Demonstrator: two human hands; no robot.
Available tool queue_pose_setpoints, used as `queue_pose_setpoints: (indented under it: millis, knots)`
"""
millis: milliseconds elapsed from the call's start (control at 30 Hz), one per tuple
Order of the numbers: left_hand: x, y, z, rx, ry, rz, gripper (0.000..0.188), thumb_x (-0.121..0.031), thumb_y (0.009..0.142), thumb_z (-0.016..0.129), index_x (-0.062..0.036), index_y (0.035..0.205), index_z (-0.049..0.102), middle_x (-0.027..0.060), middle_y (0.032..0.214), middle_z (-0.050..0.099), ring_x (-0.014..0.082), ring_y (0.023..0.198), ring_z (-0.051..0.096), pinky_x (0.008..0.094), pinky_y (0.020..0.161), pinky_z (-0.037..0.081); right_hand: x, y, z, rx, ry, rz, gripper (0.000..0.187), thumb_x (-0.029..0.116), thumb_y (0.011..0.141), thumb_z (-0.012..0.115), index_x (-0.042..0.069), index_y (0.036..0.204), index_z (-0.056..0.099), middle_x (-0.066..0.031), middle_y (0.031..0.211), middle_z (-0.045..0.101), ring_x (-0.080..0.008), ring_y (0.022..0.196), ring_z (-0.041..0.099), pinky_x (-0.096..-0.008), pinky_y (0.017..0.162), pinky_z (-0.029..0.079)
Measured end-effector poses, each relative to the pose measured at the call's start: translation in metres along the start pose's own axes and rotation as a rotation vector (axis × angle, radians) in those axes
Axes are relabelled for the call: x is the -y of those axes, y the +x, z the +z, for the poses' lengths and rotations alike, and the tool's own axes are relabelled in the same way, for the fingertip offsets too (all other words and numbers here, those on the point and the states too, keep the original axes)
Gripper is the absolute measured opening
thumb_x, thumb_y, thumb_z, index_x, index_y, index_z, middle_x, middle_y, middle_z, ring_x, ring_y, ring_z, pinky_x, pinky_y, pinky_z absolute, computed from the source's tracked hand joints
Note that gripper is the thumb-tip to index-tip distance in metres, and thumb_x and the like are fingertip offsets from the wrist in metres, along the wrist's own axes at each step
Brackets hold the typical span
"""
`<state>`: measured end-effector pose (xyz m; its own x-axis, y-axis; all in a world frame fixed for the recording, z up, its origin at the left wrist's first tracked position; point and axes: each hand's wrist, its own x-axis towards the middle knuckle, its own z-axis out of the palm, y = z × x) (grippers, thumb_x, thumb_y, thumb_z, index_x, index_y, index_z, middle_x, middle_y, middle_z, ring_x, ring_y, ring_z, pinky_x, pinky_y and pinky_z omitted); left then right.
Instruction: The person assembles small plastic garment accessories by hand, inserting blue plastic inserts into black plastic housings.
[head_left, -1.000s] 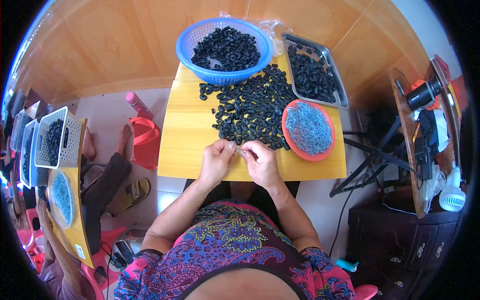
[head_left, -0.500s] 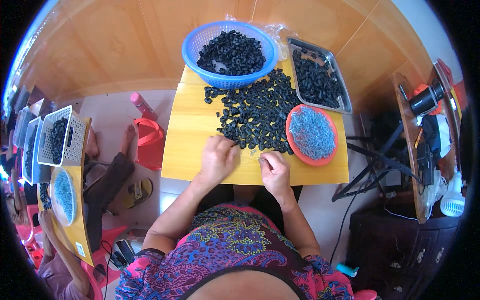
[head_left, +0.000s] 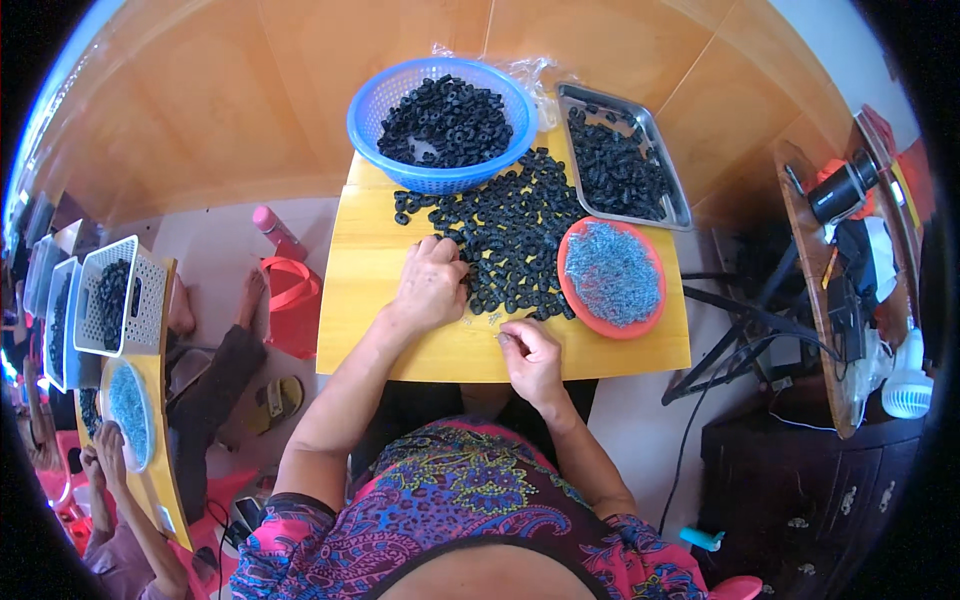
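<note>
A loose spread of small black ring-like parts [head_left: 520, 230] covers the middle of the yellow table [head_left: 360, 340]. At the left edge of that spread is my left hand [head_left: 432, 285], its fingers curled down among the parts; whatever the fingertips hold is hidden. My right hand [head_left: 533, 362] rests near the table's front edge, thumb and fingers pinched together on something too small to name. Just beyond its fingertips lie a few tiny metal pieces [head_left: 494, 318]. A red-rimmed plate [head_left: 612, 329] heaped with thin silvery metal pieces [head_left: 615, 272] stands right of the black parts.
Behind the spread are a blue basket [head_left: 362, 150] and a metal tray [head_left: 683, 205], both with black parts. A red bag [head_left: 290, 320] and pink bottle [head_left: 278, 230] stand left of the table. Farther left, another person's hands [head_left: 108, 452] work at a second table [head_left: 168, 480].
My left hand has moved forward to the edge of the black parts. The right stays pinched near the front edge. The whole view has shifted slightly.
</note>
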<state>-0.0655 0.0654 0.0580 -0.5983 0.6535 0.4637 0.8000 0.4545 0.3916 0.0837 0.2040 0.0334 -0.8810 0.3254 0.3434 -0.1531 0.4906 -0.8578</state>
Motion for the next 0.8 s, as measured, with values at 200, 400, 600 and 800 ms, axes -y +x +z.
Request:
queue_pose_setpoints:
  millis: [200,400,600,800]
  knots:
    - [0.002,0.009,0.013,0.025,0.007,-0.011,0.009,-0.008,0.058,0.067,-0.0053,0.066,0.066,0.0090,0.083,0.053,0.0279,0.085,0.049,0.0381,0.072,0.042,-0.003,0.000,-0.001,0.012,0.024,0.033,0.010,-0.003,0.079,0.063,-0.003,0.088,0.060,-0.0107,0.080,0.061,-0.0157,0.064,0.059,-0.0259,0.054,0.046]
    - [-0.014,0.007,0.014,-0.012,0.042,-0.043,0.008,-0.010,0.058,0.068,-0.0052,0.064,0.065,0.0103,0.084,0.053,0.0286,0.086,0.049,0.0390,0.071,0.042,-0.005,-0.002,0.000,0.027,0.065,0.013,0.009,-0.005,0.080,0.062,-0.003,0.088,0.061,-0.0047,0.081,0.059,-0.0065,0.063,0.052,-0.0205,0.054,0.042]
    - [-0.026,0.011,0.016,0.078,0.177,-0.046,0.007,-0.013,0.061,0.067,-0.0062,0.062,0.065,0.0088,0.082,0.053,0.0277,0.086,0.049,0.0387,0.071,0.040,-0.006,0.000,-0.001,0.021,0.048,-0.051,0.009,-0.005,0.080,0.062,-0.003,0.089,0.062,-0.0056,0.081,0.059,-0.0081,0.064,0.053,-0.0209,0.055,0.043]
    - [-0.032,0.009,0.021,0.109,0.198,-0.015,0.005,-0.012,0.063,0.064,-0.0072,0.065,0.065,0.0088,0.083,0.054,0.0275,0.088,0.049,0.0385,0.074,0.038,-0.011,0.000,0.000,0.035,0.037,-0.057,0.009,-0.005,0.080,0.062,-0.003,0.088,0.062,-0.0050,0.080,0.059,-0.0075,0.063,0.053,-0.0212,0.055,0.043]
